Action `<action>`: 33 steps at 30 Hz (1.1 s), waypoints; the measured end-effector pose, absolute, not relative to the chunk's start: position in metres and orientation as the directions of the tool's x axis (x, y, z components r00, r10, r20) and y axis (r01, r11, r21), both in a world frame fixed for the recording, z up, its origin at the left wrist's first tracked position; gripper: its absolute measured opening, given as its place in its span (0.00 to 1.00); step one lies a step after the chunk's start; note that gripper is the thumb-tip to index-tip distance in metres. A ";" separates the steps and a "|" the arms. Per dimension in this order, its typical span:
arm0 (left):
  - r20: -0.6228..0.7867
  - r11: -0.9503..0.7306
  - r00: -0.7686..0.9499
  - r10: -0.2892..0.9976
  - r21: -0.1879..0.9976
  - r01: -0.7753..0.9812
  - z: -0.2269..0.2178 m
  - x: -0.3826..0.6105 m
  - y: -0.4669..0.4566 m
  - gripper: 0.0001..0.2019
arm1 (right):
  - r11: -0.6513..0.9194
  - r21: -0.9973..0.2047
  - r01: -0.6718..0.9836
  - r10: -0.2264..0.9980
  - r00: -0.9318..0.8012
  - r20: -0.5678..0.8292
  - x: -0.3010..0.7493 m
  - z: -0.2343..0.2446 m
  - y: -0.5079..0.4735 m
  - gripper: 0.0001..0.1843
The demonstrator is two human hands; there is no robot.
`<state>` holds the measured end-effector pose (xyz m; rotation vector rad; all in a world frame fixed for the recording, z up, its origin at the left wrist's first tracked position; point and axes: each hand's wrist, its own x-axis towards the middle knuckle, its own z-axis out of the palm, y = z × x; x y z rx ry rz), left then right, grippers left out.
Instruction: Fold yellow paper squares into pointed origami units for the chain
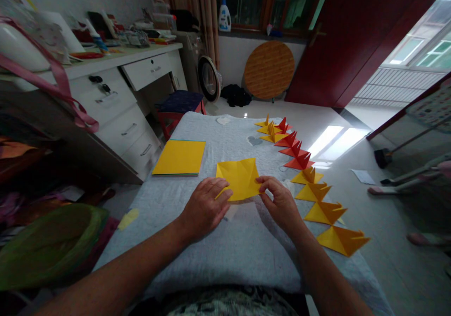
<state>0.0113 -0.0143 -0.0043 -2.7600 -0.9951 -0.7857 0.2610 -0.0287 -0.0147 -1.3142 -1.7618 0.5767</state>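
Observation:
A creased sheet of yellow origami paper [239,177] is held just above the cloth-covered table, between my two hands. My left hand [207,205] grips its left edge, fingers curled over the near corner. At the right edge, my right hand [280,201] pinches the sheet between thumb and fingers. To the left lies a neat stack of square paper [179,158] with a yellow sheet on top. Along the table's right side run folded yellow paper pieces [343,240] with pointed tips, and farther back stand folded red paper pieces [298,158] of like shape.
A pale blue cloth [211,255] covers the table. Beyond its far left corner stands a stool [183,101]. A white desk with drawers [116,104] is on the left, and a green bin [52,245] sits at the lower left. A round wooden tabletop [269,69] leans on the far wall.

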 end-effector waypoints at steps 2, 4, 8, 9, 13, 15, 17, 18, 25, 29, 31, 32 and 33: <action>0.544 -0.797 0.648 0.534 0.068 0.599 -0.003 0.006 -0.012 0.07 | 0.352 -0.803 0.481 0.930 -0.083 0.358 0.261 -0.015 -0.028 0.06; 0.573 -0.819 0.657 0.490 0.044 0.572 -0.002 0.002 -0.010 0.07 | 0.362 -0.837 0.411 0.929 -0.089 0.358 0.261 -0.015 -0.029 0.06; 0.603 -0.854 0.677 0.421 0.014 0.519 0.001 -0.003 -0.011 0.08 | 0.373 -0.868 0.327 0.927 -0.111 0.357 0.262 -0.014 -0.030 0.07; 0.616 -0.866 0.683 0.393 -0.003 0.501 0.002 -0.002 -0.011 0.09 | 0.373 -0.863 0.342 0.928 -0.126 0.351 0.263 -0.013 -0.031 0.08; 0.593 -0.882 0.748 0.297 -0.129 0.452 0.003 0.005 -0.018 0.08 | 0.346 -0.766 0.542 0.938 -0.190 0.290 0.266 -0.010 -0.036 0.13; 0.549 -0.880 0.781 0.298 -0.159 0.448 0.001 0.011 -0.022 0.08 | 0.343 -0.702 0.624 0.939 -0.215 0.267 0.266 -0.012 -0.040 0.22; 0.507 -0.883 0.800 0.321 -0.145 0.446 -0.001 0.015 -0.025 0.09 | 0.359 -0.639 0.680 0.933 -0.243 0.265 0.264 -0.016 -0.045 0.27; 0.492 -0.886 0.804 0.334 -0.128 0.446 -0.003 0.016 -0.026 0.10 | 0.372 -0.603 0.705 0.927 -0.256 0.273 0.262 -0.019 -0.047 0.27; 0.331 -0.838 0.771 0.545 0.209 0.503 -0.013 0.011 -0.031 0.07 | 0.384 -0.456 0.803 0.913 -0.256 0.318 0.260 -0.035 -0.052 0.15; 0.221 -0.680 0.674 0.705 0.480 0.554 -0.012 0.008 -0.032 0.05 | 0.320 -0.529 0.786 0.943 -0.209 0.259 0.264 -0.037 -0.050 0.11; 0.167 -0.576 0.601 0.782 0.562 0.593 -0.010 0.008 -0.032 0.04 | 0.291 -0.575 0.765 0.956 -0.205 0.211 0.265 -0.034 -0.050 0.10; 0.147 -0.528 0.559 0.816 0.585 0.616 -0.009 0.008 -0.031 0.05 | 0.276 -0.592 0.757 0.961 -0.202 0.189 0.266 -0.032 -0.049 0.09; 0.133 -0.488 0.521 0.843 0.599 0.635 -0.008 0.009 -0.030 0.05 | 0.260 -0.606 0.752 0.966 -0.197 0.169 0.265 -0.031 -0.049 0.08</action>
